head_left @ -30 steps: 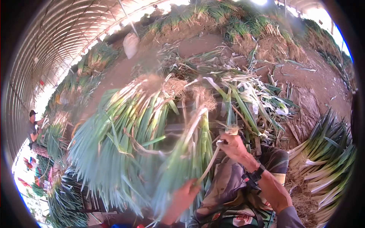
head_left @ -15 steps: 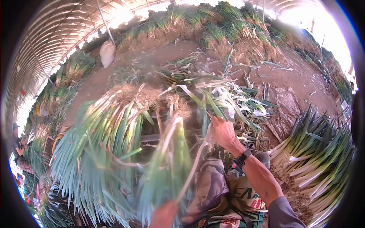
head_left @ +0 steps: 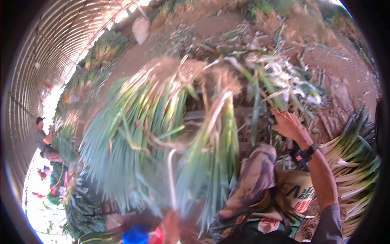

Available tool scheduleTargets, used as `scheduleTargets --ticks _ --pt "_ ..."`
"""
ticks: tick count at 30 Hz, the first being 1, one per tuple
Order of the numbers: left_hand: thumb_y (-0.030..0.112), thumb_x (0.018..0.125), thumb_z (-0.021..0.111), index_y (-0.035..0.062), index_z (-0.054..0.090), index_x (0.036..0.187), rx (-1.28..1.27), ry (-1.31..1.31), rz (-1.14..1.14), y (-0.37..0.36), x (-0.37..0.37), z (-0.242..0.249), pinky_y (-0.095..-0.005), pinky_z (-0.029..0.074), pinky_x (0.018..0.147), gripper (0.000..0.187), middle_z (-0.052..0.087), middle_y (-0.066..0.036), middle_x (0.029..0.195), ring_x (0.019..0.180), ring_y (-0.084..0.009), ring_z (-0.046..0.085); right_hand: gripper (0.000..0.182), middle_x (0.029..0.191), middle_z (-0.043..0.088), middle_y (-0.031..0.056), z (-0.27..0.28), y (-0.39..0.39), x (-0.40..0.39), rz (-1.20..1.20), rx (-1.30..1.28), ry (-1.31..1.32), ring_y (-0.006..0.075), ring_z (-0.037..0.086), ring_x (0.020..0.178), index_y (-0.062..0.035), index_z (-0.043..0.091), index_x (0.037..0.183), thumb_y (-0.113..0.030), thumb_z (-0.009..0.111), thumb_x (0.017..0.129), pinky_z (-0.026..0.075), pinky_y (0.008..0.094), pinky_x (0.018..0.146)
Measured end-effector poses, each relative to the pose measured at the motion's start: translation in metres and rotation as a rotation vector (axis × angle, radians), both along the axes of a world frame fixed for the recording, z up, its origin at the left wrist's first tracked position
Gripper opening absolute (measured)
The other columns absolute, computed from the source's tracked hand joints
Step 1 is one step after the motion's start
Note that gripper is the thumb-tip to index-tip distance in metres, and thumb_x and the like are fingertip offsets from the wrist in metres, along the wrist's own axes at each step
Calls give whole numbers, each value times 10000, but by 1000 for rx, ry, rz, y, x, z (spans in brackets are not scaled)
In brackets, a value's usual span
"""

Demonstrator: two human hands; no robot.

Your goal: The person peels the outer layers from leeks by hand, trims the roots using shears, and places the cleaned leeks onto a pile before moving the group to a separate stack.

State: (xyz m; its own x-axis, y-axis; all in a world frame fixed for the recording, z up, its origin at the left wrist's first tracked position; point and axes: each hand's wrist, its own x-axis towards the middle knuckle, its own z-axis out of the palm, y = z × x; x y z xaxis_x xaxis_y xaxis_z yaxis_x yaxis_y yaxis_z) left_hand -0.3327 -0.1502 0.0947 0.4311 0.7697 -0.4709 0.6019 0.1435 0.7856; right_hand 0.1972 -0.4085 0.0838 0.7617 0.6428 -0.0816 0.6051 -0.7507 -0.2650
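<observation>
Head | left hand [head_left: 172, 227] grip clenched on one leek [head_left: 211, 150] | right hand [head_left: 289, 125] grip released

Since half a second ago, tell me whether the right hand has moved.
Yes. The right hand has swung rightward, away from the held leek bunch and toward the stacked leeks.

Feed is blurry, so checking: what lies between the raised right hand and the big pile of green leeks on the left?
In the head view, between the right hand and the big leek pile hangs a blurred green leek bunch.
</observation>
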Motion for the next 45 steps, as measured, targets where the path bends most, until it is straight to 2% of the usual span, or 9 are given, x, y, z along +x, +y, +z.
scheduleTargets --ticks 5,6,9,22,29,34,38,41,45 --pt "171 1013 550 42 583 917 564 195 27 -16 -103 -86 -292 430 432 164 595 -37 691 494 -135 522 597 1033 665 227 -37 2 -18 106 -180 -9 412 671 1000 -27 536 1308 -197 763 783 534 500 822" --pt "137 999 550 38 565 870 109 134 336 -38 -87 -69 -321 473 498 163 609 -46 723 568 -160 570 598 1042 657 228 -45 -1 -18 122 -167 -62 417 670 1001 -29 533 1306 -184 766 778 532 502 822" --pt "82 961 554 31 589 900 -133 299 364 -61 -119 -95 -331 502 549 87 633 -71 781 634 -176 602 650 1055 636 215 -65 -6 -19 141 -174 -110 417 675 960 26 461 1356 -99 723 774 522 493 825" --pt "34 927 550 22 613 960 453 349 318 -21 -95 -73 -354 530 600 72 663 -107 841 690 -212 628 915 1052 617 244 -96 -10 -32 106 -173 -239 419 684 940 123 304 1465 -103 772 712 543 500 765" --pt "4 904 574 8 634 995 671 133 113 62 4 -78 -393 549 715 109 687 -135 931 815 -251 663 916 1161 600 272 -72 -10 -32 -21 -274 -112 444 632 1070 66 308 1486 -186 740 719 535 515 829" --pt "97 916 680 11 620 1193 832 -115 -406 68 146 -55 -412 548 859 296 702 -172 1047 944 -305 698 953 1234 593 275 -55 -18 -31 -29 -267 -38 450 585 1179 90 296 1502 -202 749 715 530 522 899" --pt "205 912 702 -15 510 1352 737 43 -586 68 261 -59 -505 479 1002 528 636 -244 1243 1142 -418 618 901 1206 587 278 -103 -23 -33 -17 -168 -186 441 572 1133 131 328 1473 -193 736 738 541 532 844" --pt "280 897 705 -53 470 1377 915 -59 -634 93 317 -112 -508 467 1027 630 601 -291 1283 1192 -451 584 856 1213 576 273 -86 -20 -42 -68 -103 -61 433 576 1120 133 315 1486 -152 701 776 536 518 857" --pt "305 859 722 -64 505 1318 707 100 -705 110 366 -122 -503 481 1008 628 615 -311 1254 1187 -476 585 845 1223 574 270 -94 -21 -39 -81 -96 -62 442 578 1132 133 329 1471 -162 718 780 529 523 872"
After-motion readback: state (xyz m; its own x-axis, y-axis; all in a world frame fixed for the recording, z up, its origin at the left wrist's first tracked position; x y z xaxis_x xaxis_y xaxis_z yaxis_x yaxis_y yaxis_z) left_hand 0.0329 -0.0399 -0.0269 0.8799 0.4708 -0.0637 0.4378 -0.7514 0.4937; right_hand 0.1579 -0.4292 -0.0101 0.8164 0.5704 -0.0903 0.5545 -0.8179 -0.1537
